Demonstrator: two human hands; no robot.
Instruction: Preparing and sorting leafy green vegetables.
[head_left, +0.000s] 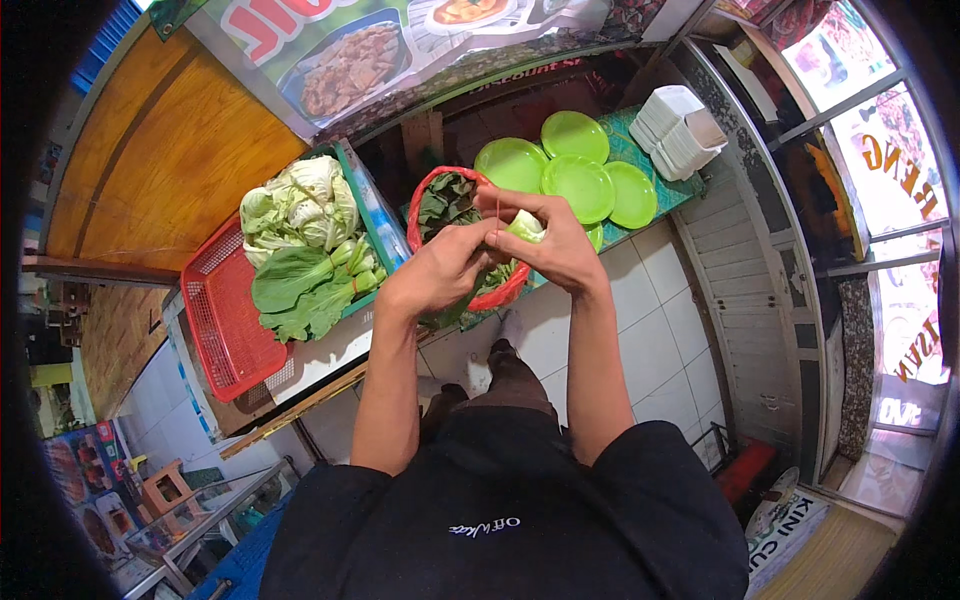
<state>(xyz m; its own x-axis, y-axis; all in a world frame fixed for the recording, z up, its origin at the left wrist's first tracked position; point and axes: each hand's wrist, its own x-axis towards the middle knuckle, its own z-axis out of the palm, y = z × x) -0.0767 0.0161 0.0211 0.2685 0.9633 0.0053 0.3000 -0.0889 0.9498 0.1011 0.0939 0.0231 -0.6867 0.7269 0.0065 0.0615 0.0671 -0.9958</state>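
Observation:
Both of my hands meet over a basket lined with a red plastic bag (504, 298), which holds dark green leaves (448, 201). My right hand (551, 236) grips the pale cut stem end (526, 226) of a leafy green, and a thin rubber band (498, 214) is stretched between its fingers. Close against it, my left hand (448, 262) pinches near the stems; its fingertips are partly hidden. Green leaves of the bunch hang below my left hand. To the left lie banded bunches of leafy greens (315, 289) beside pale cabbages (304, 202).
An empty red plastic basket (221, 330) stands at the left beside a green-edged crate (362, 202). Lime green plates (577, 187) and stacked white foam boxes (677, 133) rest on a patterned green tabletop (675, 193). A metal cabinet (735, 262) stands at the right.

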